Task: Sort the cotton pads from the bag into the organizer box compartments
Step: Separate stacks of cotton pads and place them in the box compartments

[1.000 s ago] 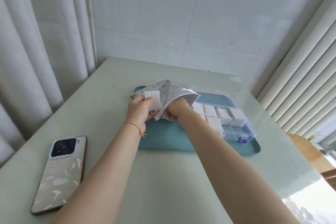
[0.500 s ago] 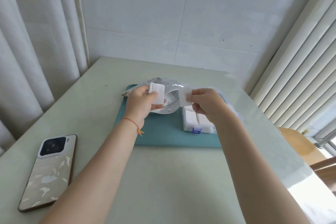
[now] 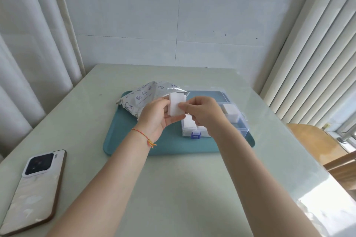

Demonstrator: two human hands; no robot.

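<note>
A small stack of white cotton pads (image 3: 176,105) is held upright above the teal tray (image 3: 123,146), between my two hands. My left hand (image 3: 154,117) grips the stack from the left and below. My right hand (image 3: 203,110) pinches its right edge with thumb and fingertips. The silver printed bag (image 3: 143,97) lies on the tray behind my left hand, its mouth facing right. The clear organizer box (image 3: 234,119) stands on the tray's right half, with white pads in several compartments and a blue latch (image 3: 195,135) at its front; my right hand hides part of it.
A phone (image 3: 33,188) lies face down near the table's front left corner. Curtains hang at the left, blinds at the right, and a tiled wall stands behind the table. A wooden chair (image 3: 316,142) sits off the right edge.
My right hand came out of the bag holding a pad and moved left to my left hand's pads; the two now meet as one stack. The bag has dropped onto the tray.
</note>
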